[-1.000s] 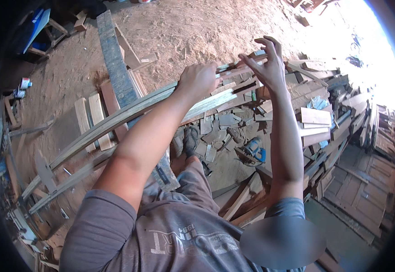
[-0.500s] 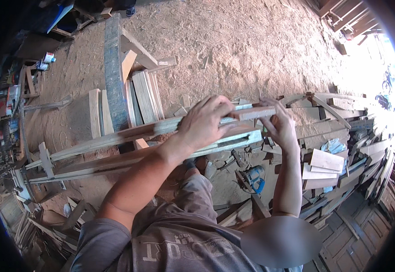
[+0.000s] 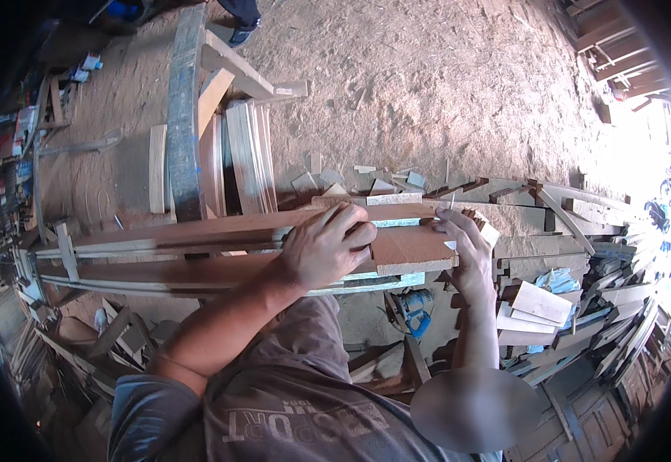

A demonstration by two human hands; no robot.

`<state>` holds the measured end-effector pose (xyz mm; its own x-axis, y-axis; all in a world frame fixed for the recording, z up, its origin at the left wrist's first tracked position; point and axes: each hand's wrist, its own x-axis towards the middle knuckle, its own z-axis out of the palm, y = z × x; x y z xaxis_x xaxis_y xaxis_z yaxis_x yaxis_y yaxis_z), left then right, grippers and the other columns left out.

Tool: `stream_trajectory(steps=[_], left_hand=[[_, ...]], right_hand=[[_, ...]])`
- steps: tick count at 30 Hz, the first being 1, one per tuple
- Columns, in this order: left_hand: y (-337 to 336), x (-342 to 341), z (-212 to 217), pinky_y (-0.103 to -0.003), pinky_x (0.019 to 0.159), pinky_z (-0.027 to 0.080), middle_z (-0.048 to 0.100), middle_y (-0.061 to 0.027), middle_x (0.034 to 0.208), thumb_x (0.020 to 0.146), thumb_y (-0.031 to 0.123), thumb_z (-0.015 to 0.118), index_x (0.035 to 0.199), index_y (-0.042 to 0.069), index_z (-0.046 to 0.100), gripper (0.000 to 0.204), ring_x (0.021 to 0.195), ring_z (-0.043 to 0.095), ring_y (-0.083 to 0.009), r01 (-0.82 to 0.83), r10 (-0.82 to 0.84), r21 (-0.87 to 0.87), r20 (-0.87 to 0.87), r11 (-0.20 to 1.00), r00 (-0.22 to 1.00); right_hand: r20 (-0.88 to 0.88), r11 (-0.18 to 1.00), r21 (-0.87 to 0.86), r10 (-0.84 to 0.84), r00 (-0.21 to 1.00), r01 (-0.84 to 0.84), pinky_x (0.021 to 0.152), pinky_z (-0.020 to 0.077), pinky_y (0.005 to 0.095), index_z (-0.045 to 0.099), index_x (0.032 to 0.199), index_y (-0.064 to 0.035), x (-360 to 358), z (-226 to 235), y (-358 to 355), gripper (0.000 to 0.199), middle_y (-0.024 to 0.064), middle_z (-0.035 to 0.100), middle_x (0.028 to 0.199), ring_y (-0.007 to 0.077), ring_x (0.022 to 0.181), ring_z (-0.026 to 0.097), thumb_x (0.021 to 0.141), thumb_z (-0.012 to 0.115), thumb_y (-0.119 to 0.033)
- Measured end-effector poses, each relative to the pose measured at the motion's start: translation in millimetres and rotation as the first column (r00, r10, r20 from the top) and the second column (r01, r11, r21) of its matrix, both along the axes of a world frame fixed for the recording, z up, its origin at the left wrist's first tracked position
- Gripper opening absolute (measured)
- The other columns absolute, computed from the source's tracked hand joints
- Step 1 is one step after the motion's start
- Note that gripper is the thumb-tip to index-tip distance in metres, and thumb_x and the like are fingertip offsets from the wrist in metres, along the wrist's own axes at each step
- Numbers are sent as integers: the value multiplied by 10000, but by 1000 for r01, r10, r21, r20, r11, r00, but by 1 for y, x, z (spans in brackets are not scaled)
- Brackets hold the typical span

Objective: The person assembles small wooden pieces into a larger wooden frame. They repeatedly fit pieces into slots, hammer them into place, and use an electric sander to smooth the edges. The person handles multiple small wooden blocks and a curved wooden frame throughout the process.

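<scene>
**Short wooden board sat at the right end of two long rails, both hands on it or close by**

Short flat board (image 3: 412,248) lay over the rails' right end, between the hands; couldn't tell if it was joined. Right hand (image 3: 468,250) grasped its right end, thin pale stick (image 3: 452,202) poking up by the fingers. Left hand (image 3: 326,248) was curled over the far rail (image 3: 220,229), next to the board's left edge; couldn't tell which of the two it gripped. Near rail (image 3: 166,275) ran roughly alongside. Blue power tool (image 3: 416,312) was on the near side. Beyond the rails: slat stack (image 3: 249,158), worn plank (image 3: 186,108), sawdust-covered floor (image 3: 428,92). Pale board offcuts (image 3: 540,304) were piled right. Another person's shoe (image 3: 241,36) showed at top.
</scene>
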<state>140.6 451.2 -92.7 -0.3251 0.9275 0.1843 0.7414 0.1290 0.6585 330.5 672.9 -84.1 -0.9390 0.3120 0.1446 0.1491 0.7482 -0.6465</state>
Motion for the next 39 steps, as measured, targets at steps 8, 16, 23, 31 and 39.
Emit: stream_trajectory(steps=[8,16,23,31,39], left_hand=[[2,-2,1,-422,830,594,598,-79,1103,668,-36,760,1061,98,618,439,1011,699,-301,-23,23,-6,-21,1000,1000],[4,-6,1,-406,800,595,563,-57,1093,787,137,799,1035,116,590,325,977,676,-254,-2,7,52,-100,999,995],[0,-4,5,-406,833,594,632,-68,1077,777,155,823,1086,106,654,356,974,692,-272,-44,46,90,-28,995,999],[4,-7,-2,-403,833,600,684,-46,1051,744,30,811,1106,108,692,389,977,696,-261,44,-35,96,-94,994,995],[0,-4,-12,-432,884,607,717,-71,1149,648,7,831,1213,106,677,594,1030,702,-318,56,-48,76,-102,996,994]], right_hand=[[11,986,-157,-62,998,63,953,617,460,619,1299,-77,8,-17,5,485,167,693,1331,379,1176,714,850,800,-47],[47,989,-150,-10,999,17,980,612,475,652,1290,-60,0,-7,8,516,156,672,1367,387,1207,702,791,757,21],[-14,983,-175,44,999,-46,970,627,468,660,1292,-46,0,-15,9,505,166,663,1379,360,1233,700,801,762,14],[65,789,-593,-151,986,159,1122,567,458,528,1476,-48,10,-27,1,719,167,593,1492,306,1379,619,816,805,26],[-29,729,-671,-206,978,134,1177,494,451,578,1460,-35,15,-17,-5,605,173,579,1518,320,1415,593,876,721,29]])
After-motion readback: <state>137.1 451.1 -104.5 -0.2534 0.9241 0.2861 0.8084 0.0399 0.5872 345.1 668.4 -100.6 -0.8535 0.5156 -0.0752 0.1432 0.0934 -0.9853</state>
